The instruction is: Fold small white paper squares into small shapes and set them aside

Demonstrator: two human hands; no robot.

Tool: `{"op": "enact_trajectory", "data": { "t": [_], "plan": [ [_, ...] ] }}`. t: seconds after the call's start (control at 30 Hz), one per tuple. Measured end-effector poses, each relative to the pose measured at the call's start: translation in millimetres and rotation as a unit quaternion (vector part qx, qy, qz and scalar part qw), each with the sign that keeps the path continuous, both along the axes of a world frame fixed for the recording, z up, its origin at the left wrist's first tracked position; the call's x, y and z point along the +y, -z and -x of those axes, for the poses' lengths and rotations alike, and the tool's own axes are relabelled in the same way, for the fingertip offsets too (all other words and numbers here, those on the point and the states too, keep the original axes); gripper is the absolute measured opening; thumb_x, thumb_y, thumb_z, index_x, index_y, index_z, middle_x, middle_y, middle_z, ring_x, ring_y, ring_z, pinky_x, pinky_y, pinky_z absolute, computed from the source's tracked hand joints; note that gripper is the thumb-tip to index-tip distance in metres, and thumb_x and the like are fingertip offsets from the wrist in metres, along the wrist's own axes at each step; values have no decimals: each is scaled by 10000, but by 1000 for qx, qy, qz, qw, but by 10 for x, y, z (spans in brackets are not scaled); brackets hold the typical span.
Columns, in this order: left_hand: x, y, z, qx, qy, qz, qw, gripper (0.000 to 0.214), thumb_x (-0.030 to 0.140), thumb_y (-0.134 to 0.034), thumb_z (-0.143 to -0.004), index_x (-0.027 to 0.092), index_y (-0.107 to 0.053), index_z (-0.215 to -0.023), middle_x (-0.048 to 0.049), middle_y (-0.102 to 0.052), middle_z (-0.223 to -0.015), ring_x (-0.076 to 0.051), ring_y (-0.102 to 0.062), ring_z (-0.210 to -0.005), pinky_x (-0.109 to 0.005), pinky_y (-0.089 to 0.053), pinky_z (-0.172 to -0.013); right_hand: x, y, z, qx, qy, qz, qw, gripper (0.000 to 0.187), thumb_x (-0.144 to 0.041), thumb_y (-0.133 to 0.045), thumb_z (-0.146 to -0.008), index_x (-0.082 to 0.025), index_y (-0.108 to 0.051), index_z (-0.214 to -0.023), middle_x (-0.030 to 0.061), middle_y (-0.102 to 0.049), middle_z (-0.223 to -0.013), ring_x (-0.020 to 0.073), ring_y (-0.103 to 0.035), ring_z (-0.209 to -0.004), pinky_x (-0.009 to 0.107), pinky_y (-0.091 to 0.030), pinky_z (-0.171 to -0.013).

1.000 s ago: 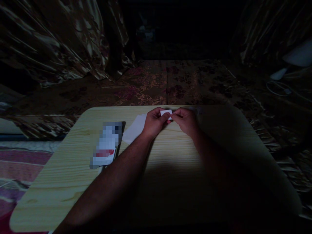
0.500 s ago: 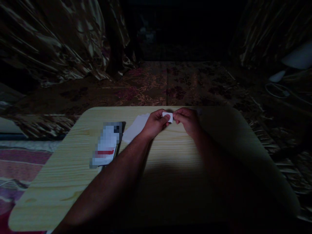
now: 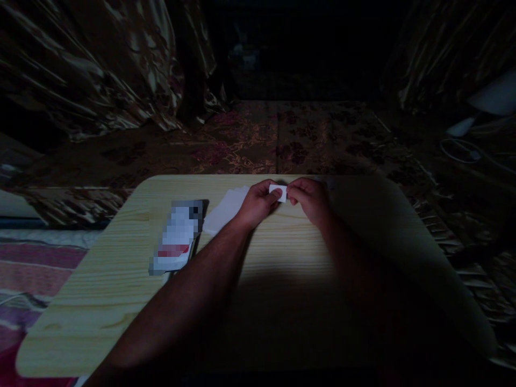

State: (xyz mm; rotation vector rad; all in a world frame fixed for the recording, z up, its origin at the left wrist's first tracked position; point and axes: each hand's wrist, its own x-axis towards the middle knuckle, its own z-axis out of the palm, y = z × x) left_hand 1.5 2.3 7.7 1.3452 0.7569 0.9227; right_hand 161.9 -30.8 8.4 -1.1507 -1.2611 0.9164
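Observation:
Near the far edge of the wooden table (image 3: pixel 278 252), my left hand (image 3: pixel 260 203) pinches a small white piece of paper (image 3: pixel 282 189), thumb on top. My right hand (image 3: pixel 308 198) is closed at the paper's right edge, with thumb and forefinger pressed together there. Whether the paper is folded I cannot tell. Just left of my left hand lie several white paper sheets (image 3: pixel 223 209), fanned out and partly hidden by that hand and forearm.
A blurred white-and-grey package (image 3: pixel 177 231) with a red band lies on the table's left part. Patterned cloth (image 3: pixel 262 134) stretches beyond the far edge, with curtains (image 3: pixel 133 64) behind. A lamp (image 3: pixel 494 97) and white cable (image 3: pixel 459 150) are at far right. Striped bedding (image 3: pixel 44 274) lies left.
Both hands stay almost in place, still on the small paper. The view has shifted very slightly.

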Motion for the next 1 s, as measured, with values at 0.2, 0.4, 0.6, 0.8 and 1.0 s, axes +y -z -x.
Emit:
{"op": "enact_trajectory", "data": {
  "t": [0.2,0.4,0.6,0.8,1.0],
  "plan": [
    [-9,-8,-6,29,-13,-31,999,325,420,-770,-730,163,-582,-796,55,-487,-566,-69,-355,-497,-229,-268,-504,-14,-14,38,-39,36,12,999,142,-319,-629,-758,-196,-615,-688,-49,-539,-509,105,-464,-491,254,-351,-522],
    [-5,20,-3,56,-18,-67,996,286,406,-734,-760,163,-588,-797,40,-514,-596,-85,-388,-537,-238,-306,-537,-40,-73,71,-48,56,12,997,150,-327,-629,-745,-191,-618,-683,-46,-529,-502,111,-463,-495,255,-343,-511],
    [1,41,-7,74,-25,-102,992,244,372,-722,-766,162,-602,-795,22,-559,-644,-92,-423,-561,-238,-335,-548,-5,1,55,-72,66,3,995,170,-344,-619,-767,-191,-625,-692,-40,-546,-543,116,-473,-533,256,-370,-540],
    [21,71,-14,61,-69,-69,993,263,373,-751,-737,169,-587,-761,13,-585,-623,-94,-454,-526,-231,-321,-501,22,46,27,-101,88,-8,991,179,-348,-608,-800,-188,-641,-726,-32,-563,-566,129,-512,-572,259,-395,-572],
    [17,27,-14,22,-85,-3,996,266,379,-753,-733,164,-597,-754,11,-605,-597,-81,-454,-476,-222,-316,-463,-1,13,37,-101,97,-7,990,177,-351,-618,-807,-190,-651,-741,-29,-578,-581,127,-514,-566,257,-397,-568]
  ]
}}
